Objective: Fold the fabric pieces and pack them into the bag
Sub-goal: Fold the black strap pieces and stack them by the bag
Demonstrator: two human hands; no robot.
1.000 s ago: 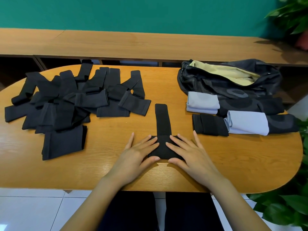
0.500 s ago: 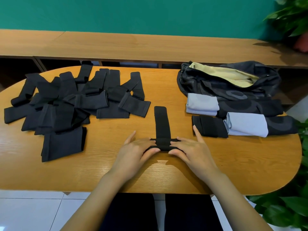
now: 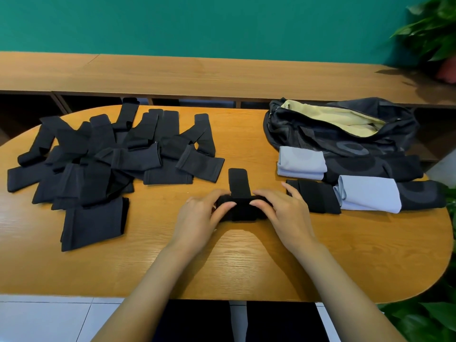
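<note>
Rolling stage: the black fabric strip [image 3: 238, 181] lies at the centre front of the table [image 3: 246, 267], rolled further than half a second before, with a thicker roll and a shorter flat tail beyond it. The left hand [image 3: 197, 214] and right hand [image 3: 283, 214] each have a curled grip on one end of the roll. The unfolded black pieces [image 3: 98, 164] are heaped at left and the open bag [image 3: 345, 141] sits at right rear

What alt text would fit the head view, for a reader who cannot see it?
The left hand and right hand grip a partly rolled black strip on a wooden table. A pile of loose black strips lies to the left; on the right, folded grey and black pieces lie by an open bag.
</note>
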